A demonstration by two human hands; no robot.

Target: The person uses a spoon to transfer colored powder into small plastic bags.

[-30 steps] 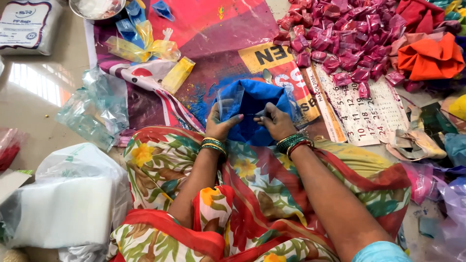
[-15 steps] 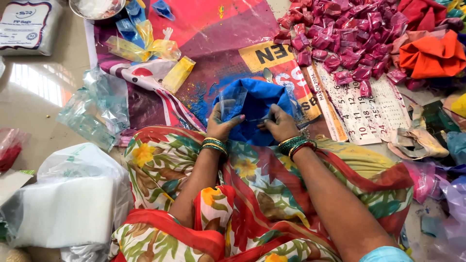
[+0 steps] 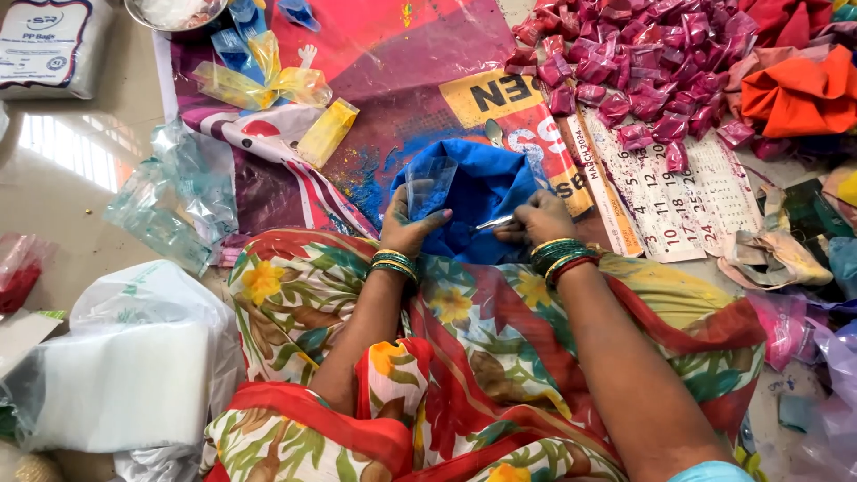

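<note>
My left hand (image 3: 409, 228) holds a small clear plastic pouch (image 3: 429, 185) upright over a big bag of blue powder (image 3: 486, 192). The pouch mouth faces up and its plastic is smeared blue. My right hand (image 3: 536, 221) grips a metal spoon (image 3: 493, 223) whose bowl points left into the blue powder. Both wrists carry green and gold bangles. The blue bag lies on a printed sheet just beyond my flowered lap cloth (image 3: 446, 357).
A heap of filled pink packets (image 3: 643, 62) lies at the upper right beside orange cloth (image 3: 799, 89) and a calendar sheet (image 3: 661, 192). Yellow packets (image 3: 326, 132) and empty clear pouches (image 3: 174, 205) lie left. A white plastic bag (image 3: 125, 366) sits at lower left.
My left hand has lifted the clear pouch a little higher and more upright. My right hand has shifted slightly right with the spoon still low in the blue bag.
</note>
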